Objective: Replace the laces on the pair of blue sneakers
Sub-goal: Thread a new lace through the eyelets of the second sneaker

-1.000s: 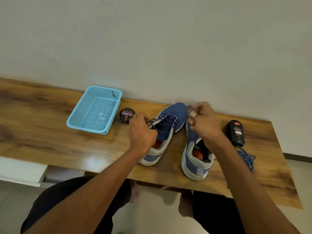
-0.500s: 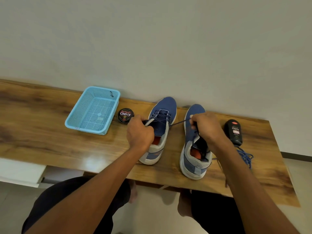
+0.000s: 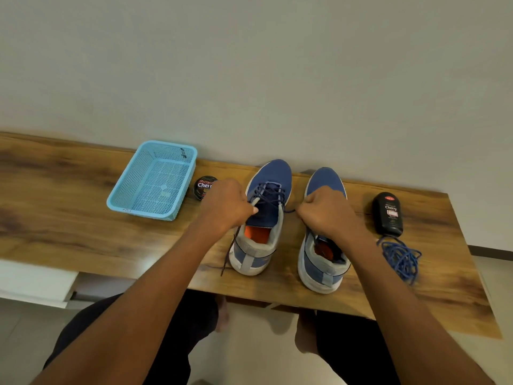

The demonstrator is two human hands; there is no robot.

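Two blue sneakers stand side by side on the wooden table (image 3: 69,218), toes to the wall. The left sneaker (image 3: 263,218) carries a dark navy lace (image 3: 270,191) through its eyelets. My left hand (image 3: 226,207) pinches one end of that lace at the shoe's left side; the loose tail hangs down past the heel. My right hand (image 3: 324,211) grips the other end, pulled to the right over the right sneaker (image 3: 323,262), whose eyelets are hidden by the hand. A bundle of bright blue lace (image 3: 401,258) lies at the right.
A light blue plastic basket (image 3: 154,180) sits at the back left. A round tin of shoe polish (image 3: 204,186) lies beside it, partly behind my left hand. A black polish bottle (image 3: 387,213) lies right of the shoes. The wall runs close behind.
My right hand came down from above the right sneaker and now pulls the lace end low to the right. The left sneaker straightened, toe to the wall. My left hand stayed at its side.
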